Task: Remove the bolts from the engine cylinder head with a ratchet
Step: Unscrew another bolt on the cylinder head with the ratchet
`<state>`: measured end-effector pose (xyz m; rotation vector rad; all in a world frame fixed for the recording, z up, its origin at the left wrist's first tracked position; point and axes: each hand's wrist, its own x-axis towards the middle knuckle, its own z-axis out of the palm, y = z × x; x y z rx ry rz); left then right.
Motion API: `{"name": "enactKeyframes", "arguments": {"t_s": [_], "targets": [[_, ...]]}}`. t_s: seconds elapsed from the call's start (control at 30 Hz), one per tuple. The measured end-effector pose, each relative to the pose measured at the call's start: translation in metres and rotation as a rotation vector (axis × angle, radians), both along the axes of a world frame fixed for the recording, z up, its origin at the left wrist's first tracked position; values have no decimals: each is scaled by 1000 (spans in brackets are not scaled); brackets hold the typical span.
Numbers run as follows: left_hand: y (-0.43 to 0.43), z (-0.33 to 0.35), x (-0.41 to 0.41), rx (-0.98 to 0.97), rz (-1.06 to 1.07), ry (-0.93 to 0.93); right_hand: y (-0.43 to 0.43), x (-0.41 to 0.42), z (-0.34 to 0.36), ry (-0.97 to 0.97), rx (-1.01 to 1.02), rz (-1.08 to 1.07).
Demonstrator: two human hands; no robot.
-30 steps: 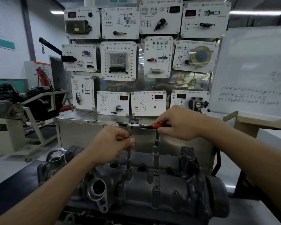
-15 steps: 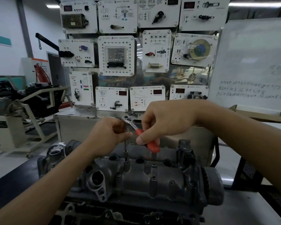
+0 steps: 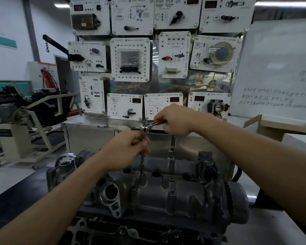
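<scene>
The cylinder head sits in the middle foreground on the surface, grey and grimy, with a row of round openings along its top and several bolts seated in raised posts along the near side. Both hands are clamped on the tool. The right hand is wrapped round the red handle of the ratchet, which lies roughly level above the engine part, its shiny head pointing to the person's left. From that head a slim extension bar drops straight down. The left hand pinches the upper part of the bar between thumb and curled fingers, just under the ratchet head. The bar's lower end meets a post near the far left of the cylinder head; the bolt under it cannot be made out. The two hands are near each other but apart. Behind stands a metal cabinet carrying a display board of white panels with mounted car parts. A whiteboard with handwriting is to the right, a cardboard box below it, and another engine on a stand is at the left.
</scene>
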<state>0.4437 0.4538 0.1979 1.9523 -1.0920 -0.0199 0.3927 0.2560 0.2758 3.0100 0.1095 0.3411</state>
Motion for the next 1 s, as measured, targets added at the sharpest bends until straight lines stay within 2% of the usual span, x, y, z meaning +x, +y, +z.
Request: {"name": "enactKeyframes", "arguments": {"t_s": [0.17,0.5,0.6,0.73,0.87,0.93,1.0], "targets": [[1,0,0,-3,22,25,4,10,-14,0,53,29],[-1,-1,1,-56,109,-6,3,-39,12,18,-124,-16],[-5,-1,0,-63,130,-37,18,-56,20,123,-46,25],[-3,4,-3,-13,161,-164,47,-65,19,197,137,135],[2,5,-4,2,174,-244,53,-63,20,230,240,145],[3,4,-4,-51,123,-200,49,-63,22,224,258,160],[4,2,-2,-124,10,-23,45,-64,23,220,236,167]]}}
